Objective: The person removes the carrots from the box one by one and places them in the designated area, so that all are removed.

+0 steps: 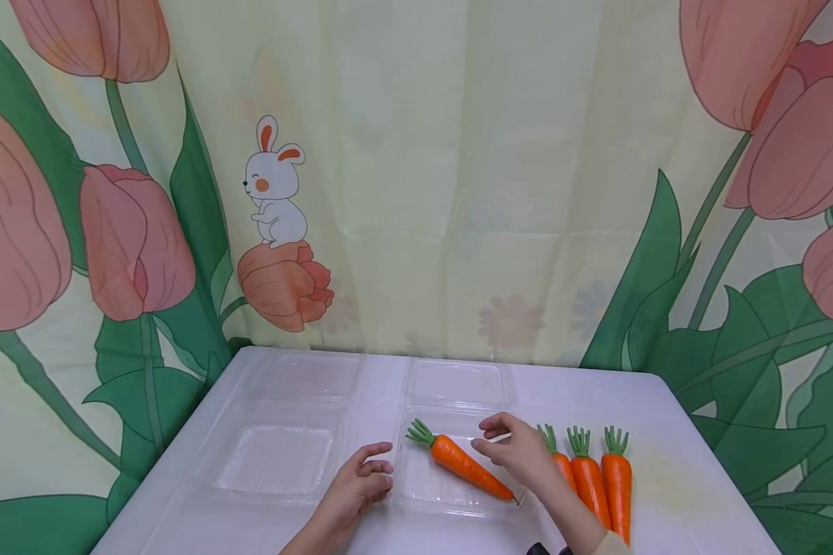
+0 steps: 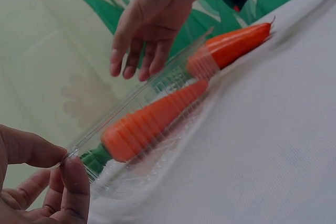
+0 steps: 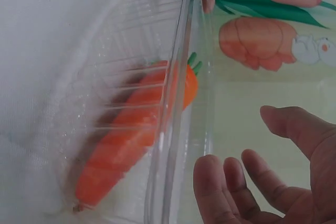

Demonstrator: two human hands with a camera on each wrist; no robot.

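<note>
A clear plastic clamshell box lies with its lid folded back. One orange carrot with a short green top rests diagonally in its base, the tip toward the lower right. My left hand is at the box's left side. In the left wrist view its thumb and a finger pinch the box's rim. My right hand hovers over the box's right side, fingers spread and loosely bent, holding nothing. The right wrist view shows these fingers apart from the rim.
Three more carrots lie side by side on the white table, right of the box and partly behind the right arm. A second clear box lies opened at the left. A tulip-and-rabbit curtain hangs behind the table.
</note>
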